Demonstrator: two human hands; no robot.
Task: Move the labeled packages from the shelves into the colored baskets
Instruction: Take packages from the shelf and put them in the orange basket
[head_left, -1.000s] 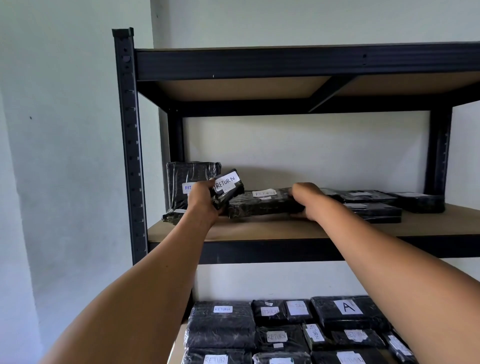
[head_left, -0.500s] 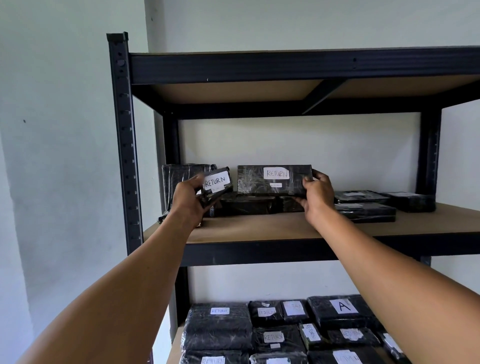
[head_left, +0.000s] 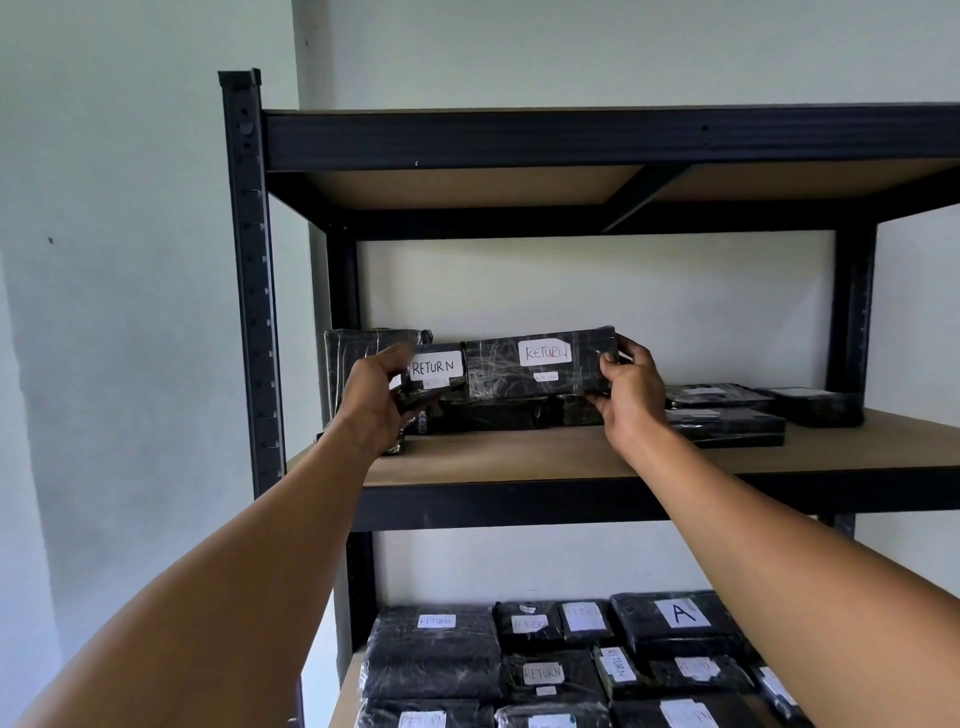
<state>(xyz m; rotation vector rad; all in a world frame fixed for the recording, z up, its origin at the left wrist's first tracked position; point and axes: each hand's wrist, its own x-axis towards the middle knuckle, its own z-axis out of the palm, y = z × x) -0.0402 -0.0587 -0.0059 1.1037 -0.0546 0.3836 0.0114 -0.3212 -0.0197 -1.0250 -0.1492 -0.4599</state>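
My left hand (head_left: 376, 400) grips a small black wrapped package (head_left: 435, 370) with a white RETURN label, held up above the middle shelf (head_left: 519, 454). My right hand (head_left: 631, 389) grips the right end of a longer black package (head_left: 540, 366), also labeled RETURN, tilted upright so its label faces me. The two packages sit side by side, nearly touching. Behind my left hand another black package (head_left: 358, 348) stands upright against the shelf's back left corner. No basket is in view.
More flat black packages (head_left: 724, 415) lie on the right of the middle shelf, and others lie under the lifted ones. The lower shelf holds several labeled packages, one marked A (head_left: 680, 616). A black upright post (head_left: 252, 291) stands left; the top shelf (head_left: 571, 137) hangs overhead.
My right hand lifted the long package off the shelf and tipped it upright, label toward me. My left hand raised its small package slightly. The camera drew a bit closer.
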